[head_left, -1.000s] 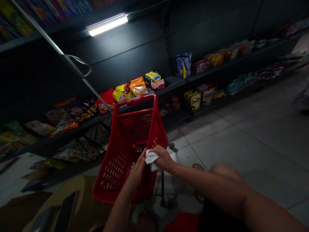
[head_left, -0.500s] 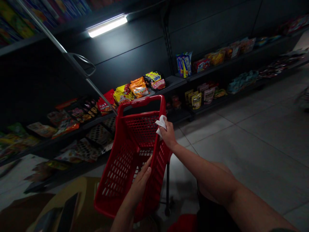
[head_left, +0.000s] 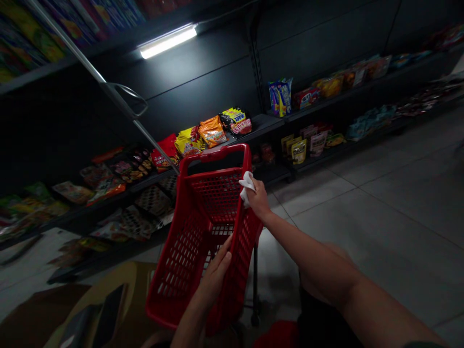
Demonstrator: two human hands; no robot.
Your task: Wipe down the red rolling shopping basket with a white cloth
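Note:
A red plastic shopping cart (head_left: 174, 261) with slotted basket walls stands tilted in my view, its handle end toward the shelves. My right hand (head_left: 258, 197) is closed on a crumpled white cloth (head_left: 247, 186), pressed to the upper rim near the handle (head_left: 217, 153). Lower down, my left hand (head_left: 214, 273) lies along the inner side of the same right-hand rim. Its fingers are stretched out, touching the plastic, and the thumb is a little apart. The inside of the basket shows only its slotted floor and walls.
Dark shelves with snack bags (head_left: 212, 131) run along the back under a lit tube lamp (head_left: 168, 41). A metal pole (head_left: 83, 58) slants down at the left. A tan stool-like surface (head_left: 132, 282) bears dark flat objects (head_left: 110, 314). Grey floor tiles (head_left: 362, 212) lie right.
The view has shifted slightly, so everything sits a little further right. My right hand and the white cloth remain at the upper rim; my left hand stays along the basket side.

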